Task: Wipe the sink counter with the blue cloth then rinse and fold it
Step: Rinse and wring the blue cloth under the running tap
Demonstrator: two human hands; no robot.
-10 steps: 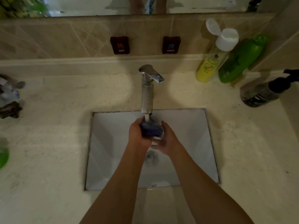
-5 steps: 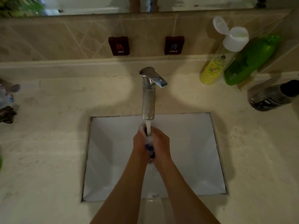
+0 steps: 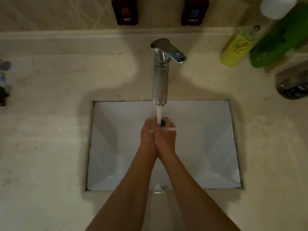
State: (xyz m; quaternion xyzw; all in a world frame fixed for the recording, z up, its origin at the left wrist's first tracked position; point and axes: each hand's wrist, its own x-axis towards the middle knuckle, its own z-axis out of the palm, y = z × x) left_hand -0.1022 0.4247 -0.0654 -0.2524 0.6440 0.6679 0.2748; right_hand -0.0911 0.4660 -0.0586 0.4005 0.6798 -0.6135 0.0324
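Note:
Both hands are pressed together over the white sink basin [image 3: 116,147], under the running stream from the chrome faucet [image 3: 160,77]. My left hand [image 3: 147,134] and my right hand [image 3: 165,137] squeeze the blue cloth [image 3: 163,122] between them. Only a small dark blue bit of the cloth shows at the fingertips; the rest is hidden inside the hands. Water falls straight onto the hands where the cloth peeks out. The beige sink counter [image 3: 46,139] surrounds the basin.
A yellow bottle [image 3: 236,45] and a green bottle [image 3: 276,40] lean at the back right, with a dark bottle [image 3: 293,84] lying beside them. HOT [image 3: 125,10] and COLD [image 3: 194,11] labels sit on the tiled wall. Small dark items [image 3: 3,95] lie at the left edge.
The hands have closed tightly together around the cloth, which showed as a bigger blue wad a second ago. The camera has moved closer to the sink.

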